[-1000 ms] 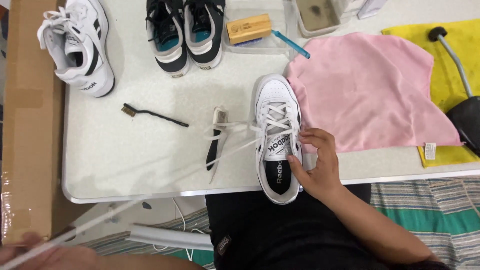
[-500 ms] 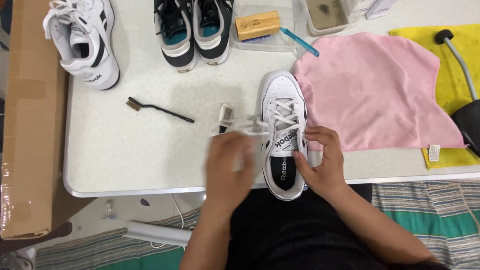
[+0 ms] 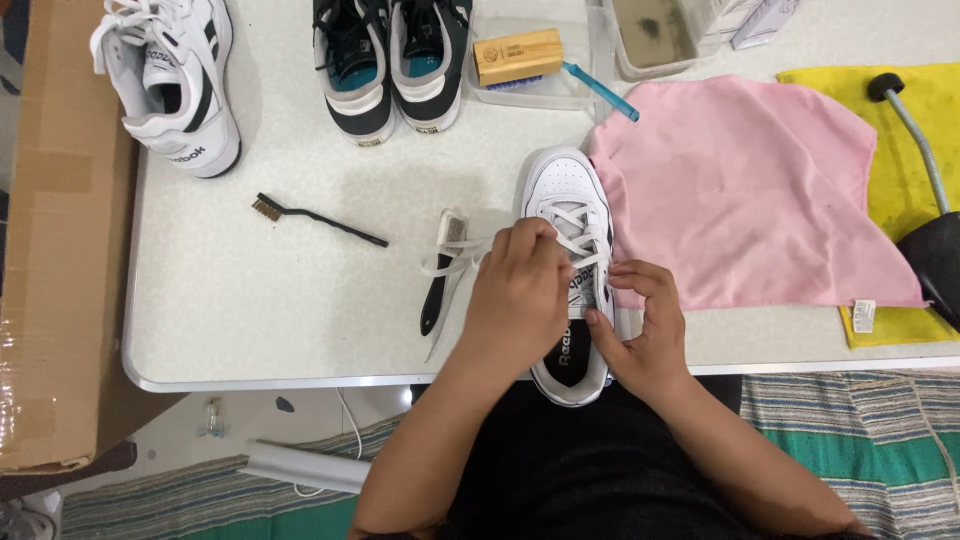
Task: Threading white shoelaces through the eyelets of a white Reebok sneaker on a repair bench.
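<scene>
- The table (image 3: 300, 320) carries everything; a cardboard box (image 3: 60, 250) stands against its left edge.
- A pink cloth (image 3: 740, 190) lies toward the right edge, over a yellow cloth (image 3: 920, 130).
- The white shoe (image 3: 570, 200) being laced sits at the near edge, heel overhanging toward the person, toe pointing to the far edge.
- The left hand (image 3: 515, 295) covers the shoe's middle, fingers closed on the white lace (image 3: 450, 262); the right hand (image 3: 645, 320) pinches the shoe's right side beside the tongue.
- Another white shoe (image 3: 175, 85) and a black pair (image 3: 390, 60) sit along the far edge.
- A white-bristled brush (image 3: 440, 275) lies just left of the shoe, under the loose lace; a small wire brush (image 3: 315, 218) lies further left.
- Risk, as I judge it: the overhanging heel could tip off the edge under a hard pull; the trailing lace could drag the brush.
- Hidden: the eyelets under the left hand, so which one holds the lace cannot be told.
</scene>
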